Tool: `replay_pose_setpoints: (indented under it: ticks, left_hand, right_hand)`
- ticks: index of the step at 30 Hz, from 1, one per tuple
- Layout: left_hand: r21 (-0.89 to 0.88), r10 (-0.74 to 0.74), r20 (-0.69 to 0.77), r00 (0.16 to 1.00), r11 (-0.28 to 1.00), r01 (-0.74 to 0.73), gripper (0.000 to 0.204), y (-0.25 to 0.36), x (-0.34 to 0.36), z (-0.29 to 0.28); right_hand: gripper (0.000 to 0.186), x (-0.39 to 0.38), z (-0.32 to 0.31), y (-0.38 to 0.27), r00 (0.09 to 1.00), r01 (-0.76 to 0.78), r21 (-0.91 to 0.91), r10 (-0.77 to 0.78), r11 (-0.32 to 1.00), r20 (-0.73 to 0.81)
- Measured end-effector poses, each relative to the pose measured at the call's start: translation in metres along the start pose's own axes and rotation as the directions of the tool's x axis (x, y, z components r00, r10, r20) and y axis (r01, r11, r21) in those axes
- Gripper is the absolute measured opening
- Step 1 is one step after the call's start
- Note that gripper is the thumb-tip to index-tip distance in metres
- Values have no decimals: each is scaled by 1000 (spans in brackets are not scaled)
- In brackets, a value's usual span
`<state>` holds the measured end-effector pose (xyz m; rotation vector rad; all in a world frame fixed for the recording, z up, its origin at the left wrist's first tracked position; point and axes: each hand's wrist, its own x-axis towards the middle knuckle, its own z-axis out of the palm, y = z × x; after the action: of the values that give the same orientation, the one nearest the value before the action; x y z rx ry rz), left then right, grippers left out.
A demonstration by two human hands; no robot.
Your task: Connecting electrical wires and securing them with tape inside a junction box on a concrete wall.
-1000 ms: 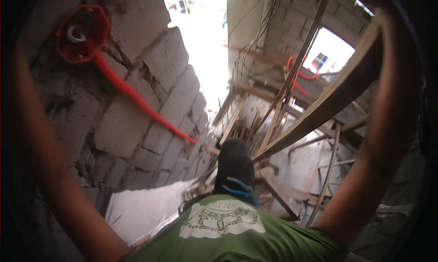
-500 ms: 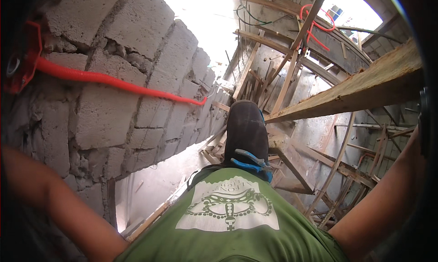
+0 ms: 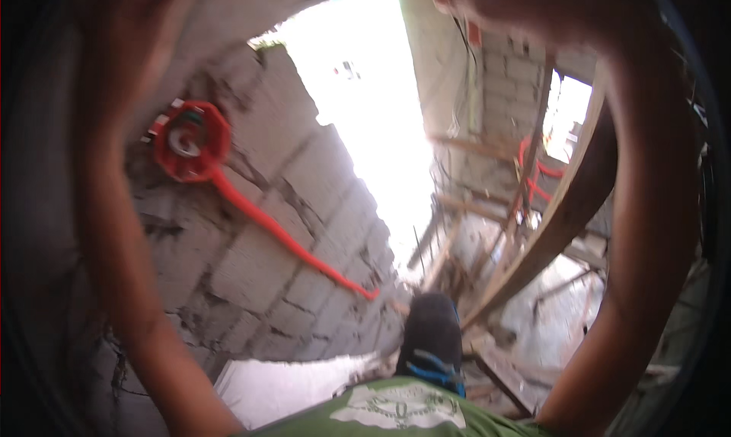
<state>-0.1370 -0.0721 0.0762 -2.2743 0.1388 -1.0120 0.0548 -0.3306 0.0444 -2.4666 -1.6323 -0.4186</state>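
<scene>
Both my arms are raised. My left hand (image 3: 141, 7) is a dim blur at the upper left, above a red octagonal electrical box (image 3: 209, 151) on the block wall. From the box, red corrugated conduit (image 3: 282, 237) slants down along the blocks to a narrow bent end. At the upper right my right hand (image 3: 525, 11) reaches inward along the top edge, its fingers smeared and partly cut off. Whether either hand holds anything does not show. Pliers with blue handles (image 3: 435, 370) lie against my dark-clothed thigh (image 3: 430, 332).
A rough wall of grey blocks (image 3: 259, 273) rises on my left, with bright sky beyond its top. A long timber (image 3: 544, 235) slants up on my right, near my forearm. Farther off are coiled red tubing (image 3: 544, 170) and several wooden braces.
Both hands have come up from outside the picture to its top. My view has tilted upward, so the red box now sits fully in view and my shirt lower down.
</scene>
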Motion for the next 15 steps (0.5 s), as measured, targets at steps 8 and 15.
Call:
replay_pose_setpoints:
  ticks: [8, 15]
  left_hand:
    - [-866, -353, -218, 910, 500, -14, 30, 40, 16, 2]
    - [-872, -458, -364, 811, 473, -124, 17, 41, 17, 5]
  right_hand:
    - [43, 29, 46, 14, 608, 143, -272, -301, 952, -735]
    - [44, 37, 47, 14, 582, 145, -220, -263, 965, -769]
